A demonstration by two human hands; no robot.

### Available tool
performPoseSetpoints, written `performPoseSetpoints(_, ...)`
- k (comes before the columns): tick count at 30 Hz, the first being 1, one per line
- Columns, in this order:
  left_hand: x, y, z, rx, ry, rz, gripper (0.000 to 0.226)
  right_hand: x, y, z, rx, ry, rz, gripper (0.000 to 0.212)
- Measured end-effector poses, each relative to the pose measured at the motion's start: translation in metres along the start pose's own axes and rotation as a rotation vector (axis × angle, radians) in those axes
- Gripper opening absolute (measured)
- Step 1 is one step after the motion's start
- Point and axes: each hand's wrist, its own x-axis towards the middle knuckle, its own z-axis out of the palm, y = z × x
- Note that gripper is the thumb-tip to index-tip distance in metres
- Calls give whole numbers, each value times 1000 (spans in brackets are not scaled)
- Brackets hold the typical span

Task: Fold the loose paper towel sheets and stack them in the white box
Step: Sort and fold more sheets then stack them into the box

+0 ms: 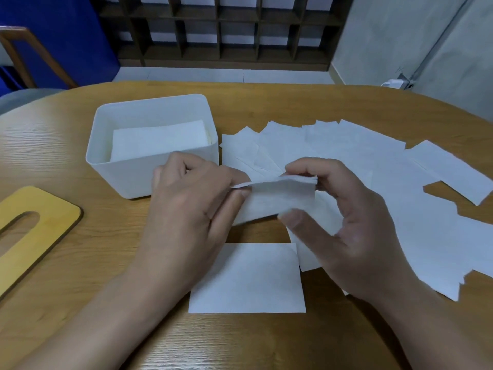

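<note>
A folded paper towel sheet is held just above the table between both hands. My left hand pinches its left edge and my right hand pinches its right end, thumb underneath. The white box stands at the left behind my left hand, with a stack of folded sheets inside. Several loose sheets lie spread over the right of the table. One folded sheet lies flat near the front edge, below my hands.
A yellow wooden lid with an oval slot lies at the left of the wooden table. A chair stands beyond the far left edge. A dark lattice shelf lines the back wall.
</note>
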Motion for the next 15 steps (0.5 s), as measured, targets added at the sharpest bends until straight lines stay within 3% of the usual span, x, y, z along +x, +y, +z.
performPoseSetpoints(3,2,3,-5,-45,-6,33,10,0,1,2,-71,74,-46,21)
performPoseSetpoints(6,4,5,-14,-205,-23,-88,6,-1,3,1,4,95,19,17)
performPoseSetpoints(11,4,-3,-23,-425,-247,-363,7,-1,2,-5,52,-112,163,34)
performPoseSetpoints(15,-2,-7,-23,-466,-418,-443,9,-2,4,3,-35,-212,178,24)
